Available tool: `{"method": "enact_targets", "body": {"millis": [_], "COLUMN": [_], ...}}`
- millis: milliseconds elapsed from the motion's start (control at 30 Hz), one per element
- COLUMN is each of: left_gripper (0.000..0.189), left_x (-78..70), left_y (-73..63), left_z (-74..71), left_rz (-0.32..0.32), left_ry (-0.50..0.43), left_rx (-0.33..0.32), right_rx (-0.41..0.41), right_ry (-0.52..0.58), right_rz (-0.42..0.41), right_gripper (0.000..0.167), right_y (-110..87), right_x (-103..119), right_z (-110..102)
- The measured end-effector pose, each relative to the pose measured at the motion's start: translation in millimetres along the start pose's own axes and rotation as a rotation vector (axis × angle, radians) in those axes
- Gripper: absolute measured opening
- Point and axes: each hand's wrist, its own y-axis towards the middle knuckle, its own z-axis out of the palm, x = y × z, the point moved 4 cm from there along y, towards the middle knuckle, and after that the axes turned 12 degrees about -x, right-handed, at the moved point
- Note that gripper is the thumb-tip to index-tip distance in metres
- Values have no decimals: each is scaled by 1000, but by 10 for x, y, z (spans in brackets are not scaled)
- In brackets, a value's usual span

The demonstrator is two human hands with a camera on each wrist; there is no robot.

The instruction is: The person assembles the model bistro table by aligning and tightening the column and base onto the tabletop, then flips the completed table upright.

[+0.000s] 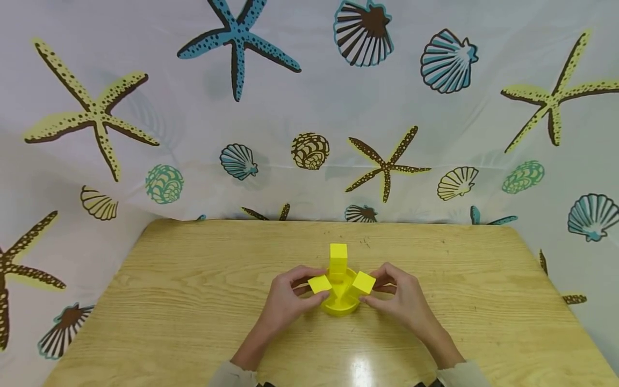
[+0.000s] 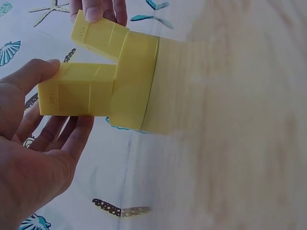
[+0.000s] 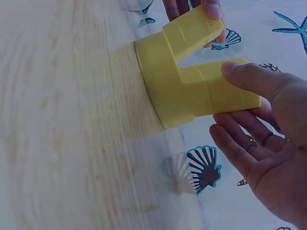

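Note:
A round yellow base with a low wall (image 1: 340,310) sits on the wooden table, three yellow rectangular blocks standing up from it. My left hand (image 1: 285,298) pinches the left block (image 1: 319,284) between thumb and fingers. On the other side, thumb and fingers of my right hand (image 1: 402,296) grip the right block (image 1: 364,283). The back block (image 1: 338,252) rises untouched between them. In the left wrist view the left block (image 2: 72,91) bears a small raised number and meets the base (image 2: 134,79). The right wrist view shows the right block (image 3: 223,88) joined to the wall likewise.
The wooden table (image 1: 193,279) spreads out around the base, with a bright glare spot near its front edge. A white cloth (image 1: 271,118) printed with starfish and shells hangs behind the table and along both sides.

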Motion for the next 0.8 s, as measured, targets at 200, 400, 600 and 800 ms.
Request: {"method": "enact_targets", "body": {"millis": [200,400,600,800], "left_gripper": [41,40,40,41], "left_x": [-1,-16,7,-4], "left_y": [5,0,-4,-19], "left_z": [8,9,4,-2], "left_rz": [6,1,-8,-1], "left_ry": [7,5,-2,19], "left_rx": [-5,6,4,10], "right_rx": [-25,-47,-40,-20], "right_ry": [-10,15,13,-13], "right_rz": [-23,-67,-73,-42], "right_gripper": [36,34,36,40], "right_y": [-22,-43,-40,-26], "right_x": [16,17,7,8], "right_z": [-4,1,22,41]}}
